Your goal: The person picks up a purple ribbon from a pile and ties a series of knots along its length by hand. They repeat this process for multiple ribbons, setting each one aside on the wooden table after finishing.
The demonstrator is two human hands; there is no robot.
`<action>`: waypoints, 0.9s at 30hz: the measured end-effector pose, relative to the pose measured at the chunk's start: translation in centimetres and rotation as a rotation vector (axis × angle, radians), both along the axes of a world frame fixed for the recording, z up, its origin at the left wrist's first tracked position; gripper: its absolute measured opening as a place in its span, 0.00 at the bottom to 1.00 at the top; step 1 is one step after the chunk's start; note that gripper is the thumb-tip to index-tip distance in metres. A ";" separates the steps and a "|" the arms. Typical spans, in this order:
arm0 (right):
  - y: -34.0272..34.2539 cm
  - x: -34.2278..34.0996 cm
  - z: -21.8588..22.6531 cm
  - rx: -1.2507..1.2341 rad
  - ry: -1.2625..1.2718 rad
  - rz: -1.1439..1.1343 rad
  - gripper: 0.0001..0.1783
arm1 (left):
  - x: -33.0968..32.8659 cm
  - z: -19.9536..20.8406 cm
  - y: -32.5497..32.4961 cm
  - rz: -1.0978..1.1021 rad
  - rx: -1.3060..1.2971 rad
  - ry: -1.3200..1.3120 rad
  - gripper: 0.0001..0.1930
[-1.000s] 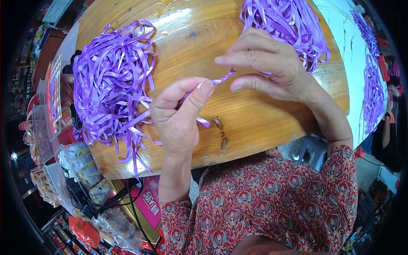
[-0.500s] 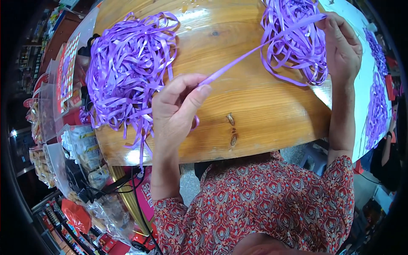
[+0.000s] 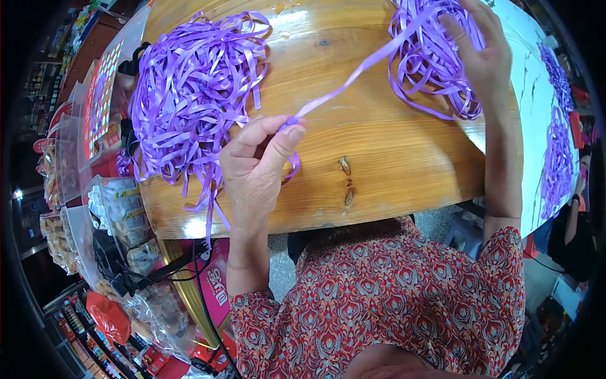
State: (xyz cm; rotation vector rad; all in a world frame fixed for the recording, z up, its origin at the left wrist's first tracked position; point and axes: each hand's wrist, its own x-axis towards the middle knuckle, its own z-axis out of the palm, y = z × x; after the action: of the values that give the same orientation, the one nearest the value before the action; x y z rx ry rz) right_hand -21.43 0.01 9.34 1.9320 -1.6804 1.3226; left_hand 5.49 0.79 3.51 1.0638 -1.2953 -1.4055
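Note:
A narrow purple ribbon [image 3: 353,76] stretches with a slight sag across the wooden table. My left hand [image 3: 255,164] is closed in a pinch on it, thumb against forefinger, and a small loop hangs below. At the far right, my right hand [image 3: 486,54] is over a loose purple ribbon pile [image 3: 429,76]. Its thumb and fingers look spread apart, with purple showing between them; the ribbon's upper stretch passes close by them at the picture's top. A bigger tangled ribbon heap [image 3: 189,95] lies to the left, some strands hanging over the near edge.
The wooden table [image 3: 391,158] has a curved near edge before my body. A white marbled surface [image 3: 530,120] at the right bears more purple ribbons [image 3: 557,164]. Clear bins with packets [image 3: 123,208], black cables [image 3: 113,259] and a red bag [image 3: 107,316] crowd the left.
My right hand has shifted left and its fingers have spread. The ribbon between my hands has gone from taut to slightly slack. My left hand keeps its pinch.

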 end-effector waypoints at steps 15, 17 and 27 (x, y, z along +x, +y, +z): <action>2.3 5.9 -3.5 -0.030 0.252 0.899 0.16 | 0.1 1.4 0.7 -0.362 -0.491 -0.326 0.07; 2.6 5.2 -3.6 -0.090 0.329 0.830 0.16 | 0.2 1.6 0.7 -0.349 -0.561 -0.432 0.07; 6.1 -5.7 -0.7 0.192 0.217 0.370 0.10 | 7.6 2.6 0.4 -0.076 -0.630 -0.478 0.06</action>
State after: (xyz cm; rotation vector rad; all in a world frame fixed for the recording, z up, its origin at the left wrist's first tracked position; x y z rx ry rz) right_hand -27.14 6.10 8.60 2.4906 -1.4379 1.0403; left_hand 13.09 1.17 6.07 0.9327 -1.9695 -0.7082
